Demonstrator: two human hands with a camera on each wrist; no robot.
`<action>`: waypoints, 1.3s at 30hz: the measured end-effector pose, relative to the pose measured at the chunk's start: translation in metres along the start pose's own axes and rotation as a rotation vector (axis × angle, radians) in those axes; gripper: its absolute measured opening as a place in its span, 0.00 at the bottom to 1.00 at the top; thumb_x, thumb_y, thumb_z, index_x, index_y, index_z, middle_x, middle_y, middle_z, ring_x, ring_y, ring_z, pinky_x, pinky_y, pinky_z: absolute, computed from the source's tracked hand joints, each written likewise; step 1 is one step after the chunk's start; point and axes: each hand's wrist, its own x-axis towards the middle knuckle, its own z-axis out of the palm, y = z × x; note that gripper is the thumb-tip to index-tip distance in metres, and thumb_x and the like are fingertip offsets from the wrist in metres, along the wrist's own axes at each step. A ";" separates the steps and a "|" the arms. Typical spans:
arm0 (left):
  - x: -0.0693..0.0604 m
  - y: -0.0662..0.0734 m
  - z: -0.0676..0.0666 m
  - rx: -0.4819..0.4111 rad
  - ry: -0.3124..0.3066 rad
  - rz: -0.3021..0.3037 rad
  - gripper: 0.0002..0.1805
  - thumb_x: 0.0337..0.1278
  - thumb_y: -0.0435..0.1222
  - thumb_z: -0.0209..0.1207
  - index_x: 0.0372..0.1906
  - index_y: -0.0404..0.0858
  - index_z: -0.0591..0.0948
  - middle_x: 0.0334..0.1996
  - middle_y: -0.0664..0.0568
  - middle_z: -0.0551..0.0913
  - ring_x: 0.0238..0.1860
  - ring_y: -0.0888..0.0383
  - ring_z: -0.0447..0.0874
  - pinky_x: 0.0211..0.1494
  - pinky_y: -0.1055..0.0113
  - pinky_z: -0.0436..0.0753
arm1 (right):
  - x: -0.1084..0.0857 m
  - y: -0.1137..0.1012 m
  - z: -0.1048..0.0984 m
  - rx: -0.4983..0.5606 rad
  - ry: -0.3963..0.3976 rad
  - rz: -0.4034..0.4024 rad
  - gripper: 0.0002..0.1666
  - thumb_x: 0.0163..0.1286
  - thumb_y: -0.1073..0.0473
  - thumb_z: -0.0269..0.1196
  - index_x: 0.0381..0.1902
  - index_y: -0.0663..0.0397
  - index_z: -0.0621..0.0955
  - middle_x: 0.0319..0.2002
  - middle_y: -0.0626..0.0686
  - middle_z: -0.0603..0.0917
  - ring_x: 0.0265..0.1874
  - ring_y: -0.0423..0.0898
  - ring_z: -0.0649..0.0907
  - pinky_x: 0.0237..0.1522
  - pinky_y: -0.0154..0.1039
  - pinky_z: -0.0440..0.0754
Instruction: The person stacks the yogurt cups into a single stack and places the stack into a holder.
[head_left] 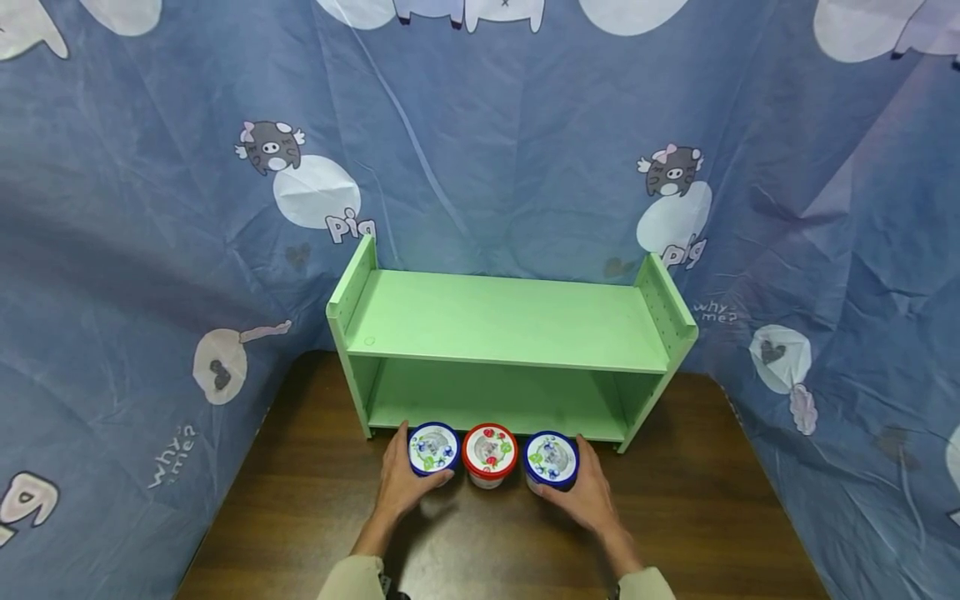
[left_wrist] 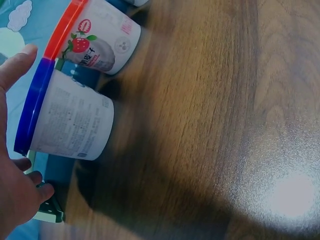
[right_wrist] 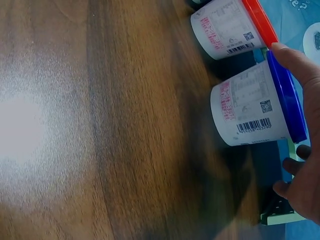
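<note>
Three white tubs stand in a row before the green shelf's lower front edge. A blue-lidded tub (head_left: 433, 448) is at the left, a red-lidded tub (head_left: 490, 452) in the middle and another blue-lidded tub (head_left: 551, 457) at the right. My left hand (head_left: 405, 479) holds the left tub around its lid, thumb at the near side and fingers at the left. The right hand (head_left: 588, 496) holds the right tub likewise, its thumb (right_wrist: 290, 57) at the lid's edge. Neither hand touches the red-lidded tub. In the left wrist view a strawberry shows on the red-lidded tub (left_wrist: 107, 37).
A green two-tier shelf (head_left: 495, 321) stands at the back of the brown wooden table (head_left: 495, 550). Its raised side panels flank both boards, which bear nothing. Blue cloth (head_left: 480, 150) with pig prints hangs behind and on both sides.
</note>
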 end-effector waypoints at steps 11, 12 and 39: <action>0.003 -0.003 0.008 -0.048 0.013 -0.019 0.67 0.29 0.47 0.80 0.78 0.34 0.54 0.71 0.28 0.64 0.71 0.28 0.62 0.71 0.33 0.65 | 0.002 -0.002 0.010 0.074 0.000 0.025 0.71 0.43 0.44 0.80 0.78 0.61 0.54 0.70 0.71 0.68 0.65 0.67 0.74 0.64 0.64 0.73; 0.003 -0.004 0.008 -0.053 0.009 -0.027 0.67 0.29 0.47 0.80 0.78 0.34 0.54 0.71 0.28 0.64 0.71 0.28 0.62 0.72 0.33 0.64 | 0.002 -0.002 0.011 0.077 0.000 0.029 0.71 0.44 0.44 0.80 0.78 0.61 0.54 0.70 0.71 0.68 0.65 0.67 0.74 0.64 0.64 0.73; -0.002 -0.012 0.015 -0.135 -0.015 -0.083 0.62 0.35 0.45 0.79 0.77 0.38 0.56 0.65 0.31 0.73 0.65 0.33 0.73 0.67 0.36 0.71 | 0.001 0.001 0.019 0.162 0.063 0.065 0.68 0.44 0.47 0.81 0.76 0.60 0.57 0.66 0.68 0.74 0.63 0.63 0.77 0.64 0.60 0.74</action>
